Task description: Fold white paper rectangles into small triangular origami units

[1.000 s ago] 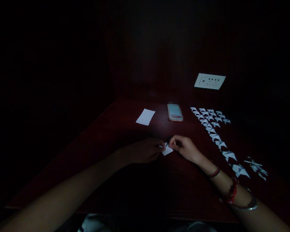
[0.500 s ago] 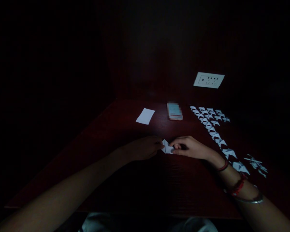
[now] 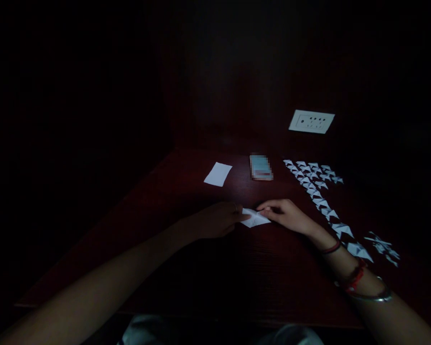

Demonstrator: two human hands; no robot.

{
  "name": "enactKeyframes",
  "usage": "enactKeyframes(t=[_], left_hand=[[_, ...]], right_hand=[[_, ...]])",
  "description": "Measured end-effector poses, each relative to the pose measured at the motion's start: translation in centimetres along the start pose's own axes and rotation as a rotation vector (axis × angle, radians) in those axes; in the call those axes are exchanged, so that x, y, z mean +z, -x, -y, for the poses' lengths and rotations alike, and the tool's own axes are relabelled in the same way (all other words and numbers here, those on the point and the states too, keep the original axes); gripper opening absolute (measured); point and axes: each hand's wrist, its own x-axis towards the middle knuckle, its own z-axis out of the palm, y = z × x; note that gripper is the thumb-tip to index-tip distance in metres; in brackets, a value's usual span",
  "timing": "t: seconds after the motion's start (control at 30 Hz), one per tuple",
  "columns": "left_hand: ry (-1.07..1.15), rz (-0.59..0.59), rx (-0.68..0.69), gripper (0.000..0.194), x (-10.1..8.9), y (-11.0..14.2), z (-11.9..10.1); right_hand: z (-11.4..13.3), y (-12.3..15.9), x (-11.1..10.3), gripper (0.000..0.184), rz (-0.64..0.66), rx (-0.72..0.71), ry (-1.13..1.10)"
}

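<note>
A small piece of folded white paper (image 3: 253, 221) lies between my hands, low over the dark red table. My left hand (image 3: 221, 219) pinches its left end, with the thumb on top. At its upper right edge, my right hand (image 3: 286, 214) holds the paper between thumb and index finger. Creases run across the middle of the paper. Beyond it lies a flat white sheet (image 3: 218, 174). To the right, folded paper pieces (image 3: 322, 205) stand in rows.
A phone-like object (image 3: 261, 167), its screen blurred, lies at the back of the table (image 3: 187, 191). Thin white paper scraps (image 3: 382, 247) are heaped at the right. A white socket plate (image 3: 311, 121) is on the back wall.
The folded paper has opened out wider and now shows a broader face. My right hand has shifted slightly right and up, with its fingertips at the paper's upper edge.
</note>
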Motion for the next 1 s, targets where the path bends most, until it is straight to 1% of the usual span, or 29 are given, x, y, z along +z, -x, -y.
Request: enactKeyframes(t=[0.13,0.23,0.3,0.43,0.53,0.6,0.7,0.77,0.87,1.0], left_hand=[[0.014,-0.003,-0.001,0.039,0.2,-0.1,-0.4],[0.028,-0.048,0.002,0.04,0.4,-0.2,-0.9],[0.045,-0.079,-0.003,0.041,0.7,-0.2,-1.2],[0.105,-0.074,-0.037,0.041,1.3,-0.1,-1.4],[0.14,-0.071,-0.086,0.038,1.6,0.0,-1.5],[0.148,-0.097,-0.12,0.036,1.7,0.1,-1.6],[0.144,-0.144,-0.156,0.035,2.0,0.1,-1.8],[0.152,-0.142,-0.162,0.036,2.1,0.0,-1.9],[0.198,-0.13,-0.178,0.035,2.1,-0.1,-1.9],[0.276,-0.16,-0.298,0.035,1.9,-0.4,-1.7]], right_hand=[[-0.9,-0.2,0.3,0.022,-0.115,0.128,-0.003],[-1.2,-0.3,0.6,0.02,-0.119,0.259,-0.064],[-1.1,-0.3,0.9,0.02,-0.103,0.318,-0.137],[-0.7,-0.3,1.1,0.019,-0.13,0.385,-0.267],[-0.2,-0.1,0.8,0.026,-0.09,0.429,-0.394],[0.2,0.0,0.5,0.032,-0.063,0.452,-0.487],[0.6,0.1,0.2,0.033,-0.031,0.497,-0.598],[0.7,0.1,0.2,0.034,-0.024,0.531,-0.658],[0.8,0.0,0.4,0.042,-0.045,0.566,-0.734],[1.4,0.1,0.7,0.044,-0.123,0.552,-0.772]])
